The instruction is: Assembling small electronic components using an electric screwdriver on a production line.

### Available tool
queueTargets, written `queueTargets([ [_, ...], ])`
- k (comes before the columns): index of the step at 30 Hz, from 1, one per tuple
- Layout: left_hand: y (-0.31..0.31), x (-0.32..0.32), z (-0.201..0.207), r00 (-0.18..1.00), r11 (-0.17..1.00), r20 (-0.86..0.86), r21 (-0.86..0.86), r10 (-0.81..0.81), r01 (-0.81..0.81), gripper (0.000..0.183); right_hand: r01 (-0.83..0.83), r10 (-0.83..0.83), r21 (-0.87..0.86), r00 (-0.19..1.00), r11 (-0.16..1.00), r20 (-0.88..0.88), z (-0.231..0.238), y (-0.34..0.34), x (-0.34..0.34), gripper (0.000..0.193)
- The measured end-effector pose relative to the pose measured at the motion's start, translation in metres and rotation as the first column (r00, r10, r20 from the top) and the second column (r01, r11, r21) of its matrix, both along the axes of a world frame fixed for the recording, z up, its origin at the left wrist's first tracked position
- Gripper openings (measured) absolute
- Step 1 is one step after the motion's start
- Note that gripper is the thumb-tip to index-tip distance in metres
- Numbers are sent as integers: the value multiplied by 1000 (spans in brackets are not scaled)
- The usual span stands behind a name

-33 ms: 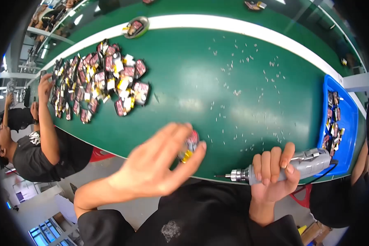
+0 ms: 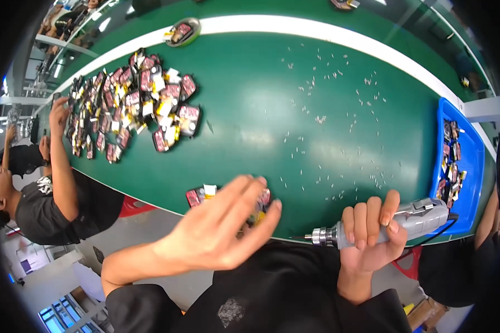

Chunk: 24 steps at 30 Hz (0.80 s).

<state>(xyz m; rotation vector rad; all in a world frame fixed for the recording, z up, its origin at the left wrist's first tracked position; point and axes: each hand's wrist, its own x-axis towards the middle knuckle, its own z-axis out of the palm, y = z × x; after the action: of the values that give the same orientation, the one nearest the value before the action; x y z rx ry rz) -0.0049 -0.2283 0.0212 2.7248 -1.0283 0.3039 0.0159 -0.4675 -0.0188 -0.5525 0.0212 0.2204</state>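
My right hand (image 2: pixel 375 233) is wrapped round a grey electric screwdriver (image 2: pixel 419 225), its thin bit pointing left along the table's near edge. My left hand (image 2: pixel 222 225) arches low over the near edge, its thumb and fingers curled about a small dark electronic module (image 2: pixel 265 197) with a red face and a yellow part. Most of that module is hidden behind the fingers. Close by on the left, a second module (image 2: pixel 193 197) with a white tab lies on the table, partly covered by the same hand.
Many similar modules (image 2: pixel 133 100) lie heaped on the green table (image 2: pixel 244 100) at the left. A round dish (image 2: pixel 191 36) holding a module sits at the back. Tiny pale pieces (image 2: pixel 320 119) are scattered across the right. A blue bin (image 2: pixel 472 166) contains modules. A co-worker's hand (image 2: pixel 59 114) reaches the heap.
My left hand and the module in it have shifted slightly toward me. The second module with the white tab now shows beside that hand. The right hand and screwdriver have barely moved.
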Motion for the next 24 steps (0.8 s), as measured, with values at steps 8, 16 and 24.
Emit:
queueTargets([
  [8,-20,-33,-26,980,973,-193,-211,57,-98,56,-115,114,30,992,993,48,1,-4,-30,8],
  [16,-31,-31,-33,980,945,-63,-260,188,-198,45,-221,220,44,975,974,25,0,11,-45,10],
  [24,-36,-23,-32,967,928,-79,-271,243,-255,40,-298,298,-1,954,955,-15,-1,29,-58,9],
])
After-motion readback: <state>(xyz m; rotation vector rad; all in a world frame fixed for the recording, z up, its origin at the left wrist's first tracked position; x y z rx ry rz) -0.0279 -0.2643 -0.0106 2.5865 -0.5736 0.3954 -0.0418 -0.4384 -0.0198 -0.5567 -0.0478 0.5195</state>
